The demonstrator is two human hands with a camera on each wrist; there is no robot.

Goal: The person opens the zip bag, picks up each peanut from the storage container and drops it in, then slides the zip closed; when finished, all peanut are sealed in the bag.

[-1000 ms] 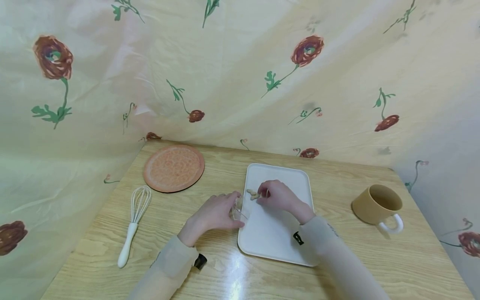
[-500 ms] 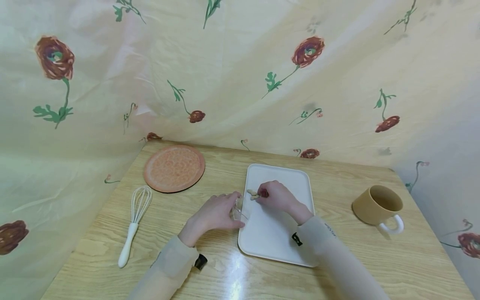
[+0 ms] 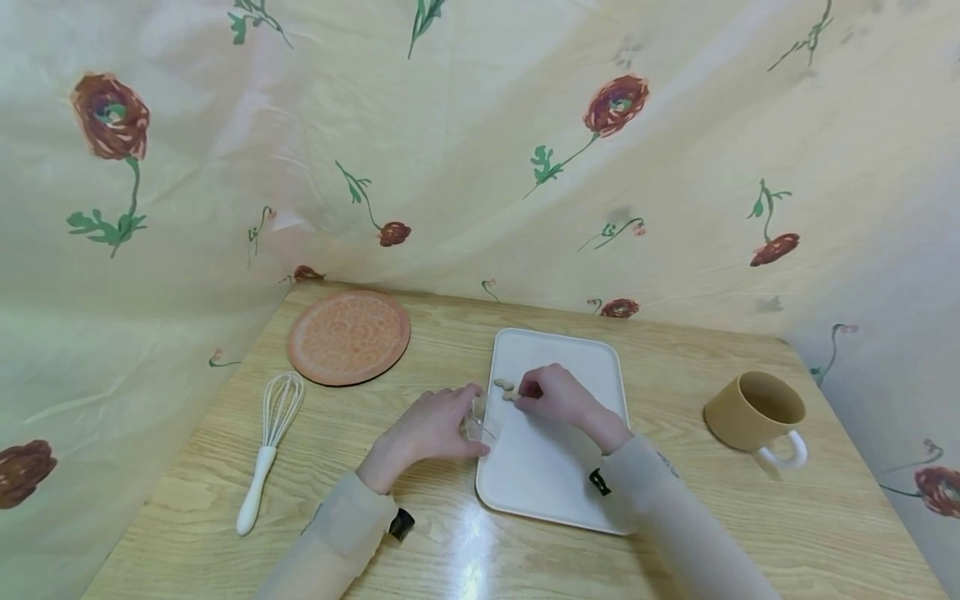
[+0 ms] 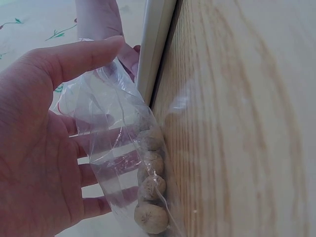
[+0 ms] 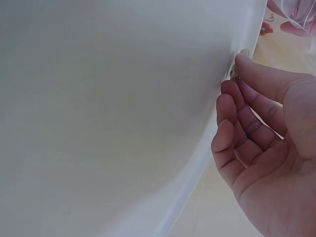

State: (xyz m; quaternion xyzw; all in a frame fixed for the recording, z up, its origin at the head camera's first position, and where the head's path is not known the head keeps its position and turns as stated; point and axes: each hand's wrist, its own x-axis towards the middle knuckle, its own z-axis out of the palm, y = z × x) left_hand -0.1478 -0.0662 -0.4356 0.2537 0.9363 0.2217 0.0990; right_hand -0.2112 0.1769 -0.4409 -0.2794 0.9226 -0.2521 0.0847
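A clear plastic bag [image 4: 116, 143] holding several peanuts [image 4: 151, 218] lies along the tray's left side. My left hand [image 3: 433, 423] holds this bag, its thumb on one side and its fingers on the other. On the white tray [image 3: 540, 475], unshelled peanuts [image 3: 503, 384] lie near the left rim. Beside them, my right hand [image 3: 561, 398] pinches a peanut [image 5: 244, 53] between thumb and fingertips, low over the tray; the fingertips hide most of it.
A white whisk [image 3: 266, 454] lies on the wooden table [image 3: 420, 550] at the left. Behind it is a round orange mat [image 3: 348, 337]. To the tray's right stands a tan mug [image 3: 738, 412] with a white handle. A flowered cloth [image 3: 465, 150] hangs behind the table.
The right hand has shifted slightly, and the peanuts by its fingertips lie a little differently, now with a gap between them. The left hand and bag have stayed in place.
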